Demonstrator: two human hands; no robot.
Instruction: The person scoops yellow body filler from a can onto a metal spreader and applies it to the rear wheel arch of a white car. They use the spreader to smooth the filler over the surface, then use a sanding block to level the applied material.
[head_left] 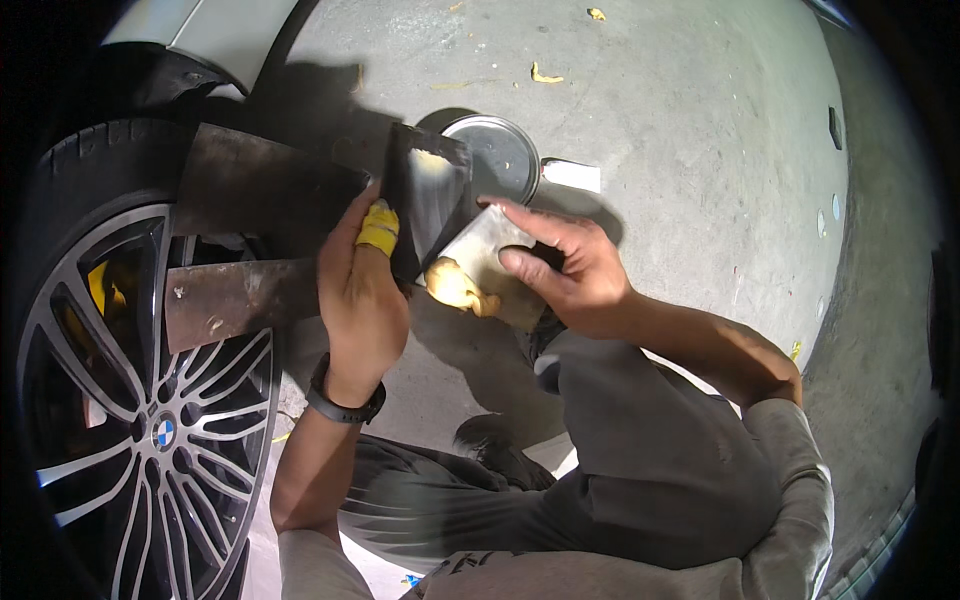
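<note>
The head-worn fisheye camera looks steeply down over the lap [660, 450]. The left hand [366, 305] and right hand [592, 280] appear near it, the floor [690, 120] farther below.

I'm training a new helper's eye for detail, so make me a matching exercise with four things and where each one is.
Things:
1. Wristband
2. Spoked wheel rim
3. Yellow tape
4. Lump of yellow paste

Places:
A. On the light plate in the right hand
B. Wrapped around a digit of the left hand
C. At the far left of the picture
D. Strapped just behind the left hand

Pairs: 1-D, 2-C, 3-B, 4-A.
</note>
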